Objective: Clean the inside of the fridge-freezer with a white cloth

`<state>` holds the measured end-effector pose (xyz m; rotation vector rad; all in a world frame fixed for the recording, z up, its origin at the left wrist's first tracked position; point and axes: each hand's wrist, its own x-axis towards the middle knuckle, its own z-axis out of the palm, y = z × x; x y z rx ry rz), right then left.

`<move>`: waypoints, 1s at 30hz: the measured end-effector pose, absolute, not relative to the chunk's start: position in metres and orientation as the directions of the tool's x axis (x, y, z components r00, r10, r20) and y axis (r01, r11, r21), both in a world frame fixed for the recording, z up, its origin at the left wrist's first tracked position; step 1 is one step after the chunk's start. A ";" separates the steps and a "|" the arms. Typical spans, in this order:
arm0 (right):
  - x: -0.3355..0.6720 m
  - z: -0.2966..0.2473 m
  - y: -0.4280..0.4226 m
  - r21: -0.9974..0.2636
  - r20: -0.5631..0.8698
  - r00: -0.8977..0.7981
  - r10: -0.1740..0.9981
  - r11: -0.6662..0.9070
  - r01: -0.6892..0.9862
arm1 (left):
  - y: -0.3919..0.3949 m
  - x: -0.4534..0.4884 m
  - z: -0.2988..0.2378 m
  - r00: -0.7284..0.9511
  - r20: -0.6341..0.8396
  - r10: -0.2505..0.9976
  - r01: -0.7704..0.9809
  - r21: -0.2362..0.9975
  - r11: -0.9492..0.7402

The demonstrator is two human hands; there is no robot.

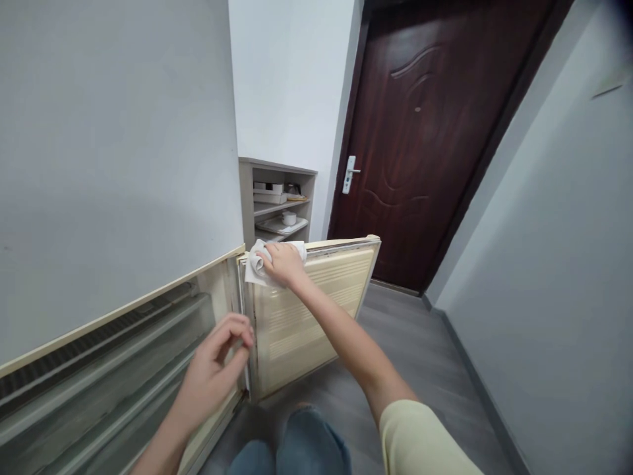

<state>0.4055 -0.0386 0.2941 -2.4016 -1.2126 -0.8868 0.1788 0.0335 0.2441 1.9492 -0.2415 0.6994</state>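
Note:
My right hand (285,264) is closed on a crumpled white cloth (257,262), possibly a paper wipe. It presses the cloth to the top inner corner of an open cream freezer door (316,303), near the hinge side. Lower and to the left, my left hand (220,359) hangs in front of the hinge edge, its fingers loosely curled with nothing visible in them. Dark marks show along the grey door seal (250,316). Inside the freezer compartment are translucent drawers (113,376).
The upper fridge door (119,132) is shut above the compartment. Behind stands a small shelf unit (279,163) with boxes and a white cup (289,218). A dark red-brown door (415,145) is beyond, and a grey wall (544,251) rises at right.

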 end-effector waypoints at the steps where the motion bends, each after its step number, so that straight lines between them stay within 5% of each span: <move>1: 0.410 0.294 -0.044 -0.002 0.644 0.466 0.607 -0.608 0.794 | 0.038 0.187 0.251 0.784 0.604 0.147 -0.469 0.730 -0.497; 9: 0.451 0.296 -0.105 -0.036 0.634 0.584 0.507 -0.735 0.677 | 0.060 0.299 0.322 0.720 0.693 0.026 -0.351 0.396 -0.848; 13: 0.475 0.295 -0.160 -0.076 0.644 0.654 0.397 -0.817 0.571 | 0.063 0.361 0.336 0.924 0.380 -0.048 -0.143 0.226 -0.964; 19: 0.503 0.291 -0.252 -0.214 0.643 0.739 0.201 -0.880 0.425 | 0.067 0.397 0.338 0.998 0.043 -0.043 -0.050 0.178 -0.983; 24: 0.516 0.296 -0.301 -0.363 0.605 0.796 0.007 -0.887 0.284 | 0.064 0.391 0.345 0.998 -0.010 -0.060 -0.057 0.183 -0.981; 27: 0.514 0.296 -0.309 -0.518 0.620 0.754 -0.217 -0.835 0.186 | 0.065 0.391 0.350 0.995 -0.034 -0.090 -0.081 0.210 -0.974; 30: 0.503 0.281 -0.297 -0.602 0.709 0.617 -0.342 -0.749 0.276 | 0.069 0.394 0.351 0.991 -0.043 -0.128 -0.114 0.242 -0.964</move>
